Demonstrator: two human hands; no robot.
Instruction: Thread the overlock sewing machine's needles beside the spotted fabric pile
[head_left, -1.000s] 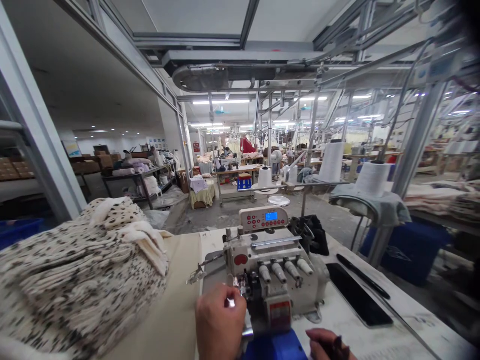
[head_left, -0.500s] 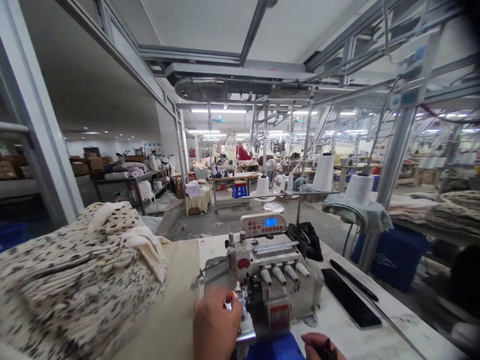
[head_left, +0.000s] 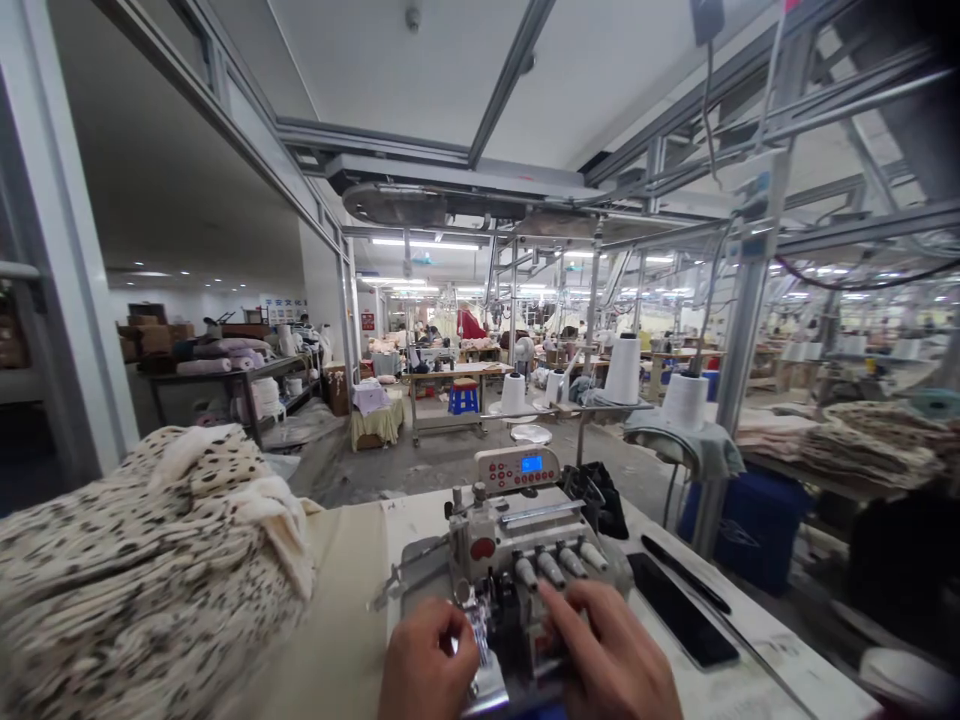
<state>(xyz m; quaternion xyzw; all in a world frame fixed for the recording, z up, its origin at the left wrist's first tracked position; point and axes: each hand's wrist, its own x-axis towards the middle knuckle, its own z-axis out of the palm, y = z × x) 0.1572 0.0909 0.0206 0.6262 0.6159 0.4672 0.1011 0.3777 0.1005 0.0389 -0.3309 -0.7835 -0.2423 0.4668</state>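
A white overlock sewing machine (head_left: 536,525) with a lit blue display stands on the table before me. My left hand (head_left: 429,655) is closed in a pinch just left of the needle and presser foot (head_left: 480,625). Whatever lies between its fingertips is too small to make out. My right hand (head_left: 611,645) is over the machine's front right side, palm down. Its index finger points at the area below the grey tension knobs (head_left: 551,568); the other fingers are curled, and what they may hold is hidden.
A heap of spotted cream fabric (head_left: 157,570) lies on the left. Right of the machine are a black phone (head_left: 682,610) and a slim black tool (head_left: 686,573). White thread cones (head_left: 622,370) stand behind. A metal post (head_left: 731,400) rises at the right.
My right hand has risen from the bottom edge to the machine's front; a dark thing seen in it earlier is now hidden. My left hand stays pinched near the needle. The view has tilted slightly.
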